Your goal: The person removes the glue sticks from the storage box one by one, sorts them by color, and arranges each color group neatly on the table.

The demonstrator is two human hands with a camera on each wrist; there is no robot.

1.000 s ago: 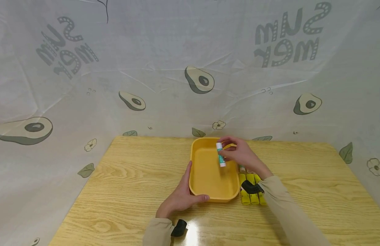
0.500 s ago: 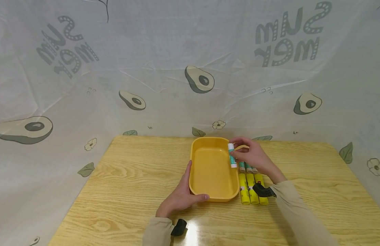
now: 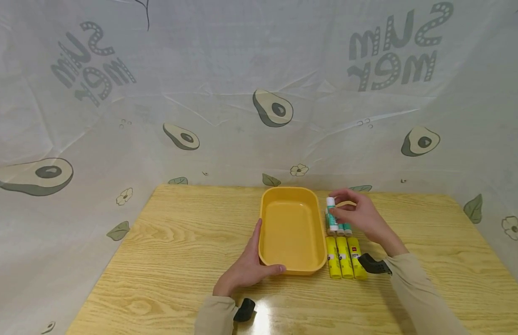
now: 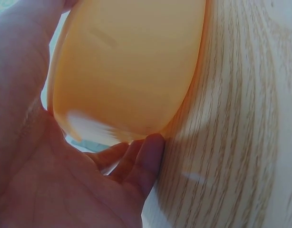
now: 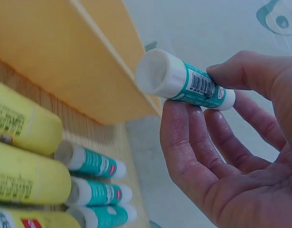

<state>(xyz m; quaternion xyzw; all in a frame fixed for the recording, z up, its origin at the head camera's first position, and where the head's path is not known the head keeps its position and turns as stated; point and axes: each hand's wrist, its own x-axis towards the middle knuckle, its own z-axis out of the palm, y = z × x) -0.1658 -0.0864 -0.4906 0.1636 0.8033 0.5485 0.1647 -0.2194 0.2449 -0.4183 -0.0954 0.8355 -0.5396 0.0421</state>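
My right hand [image 3: 363,216] pinches a glue stick [image 3: 332,214] with a white cap and teal label, between thumb and fingertips. It is held above several like it; in the right wrist view three teal glue sticks [image 5: 108,194] lie side by side on the table. Nearer to me, three thicker yellow glue sticks [image 3: 345,257] lie in a row. My left hand [image 3: 248,267] holds the near left corner of a yellow plastic tray [image 3: 324,251], thumb at the front wall, fingers along the left side. The left wrist view shows the fingertips against the tray's wall.
The wooden table [image 3: 191,242] extends to both sides of the tray. A pale cloth [image 3: 225,153] printed with avocados hangs behind the table and along its sides. The glue sticks lie close along the tray's right wall.
My right hand has carried the glue stick rightward, from over the tray to above the teal glue sticks on the table. My left hand and the tray have stayed put.
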